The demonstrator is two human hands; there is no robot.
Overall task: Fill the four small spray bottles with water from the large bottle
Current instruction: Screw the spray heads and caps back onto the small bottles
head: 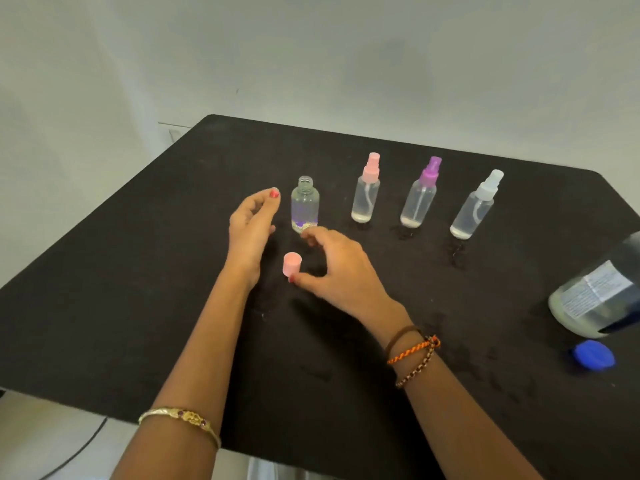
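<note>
Bench (138, 271): covered by a black cloth with a matte, slightly fuzzy surface; its far left corner is rounded. Dark wet patches mark the cloth on the right half of the bench.

Wall (311, 46): plain, pale grey-white, rising directly behind the far edge of the bench. A small dark speck shows on it above the far left corner of the bench.

Wall socket (174, 133): pale fitting, partly visible just left of the far left corner of the bench; detail unclear.

Cable (79, 452): thin, dark, curving across the pale floor (52, 427) below the near left edge of the bench.
</note>
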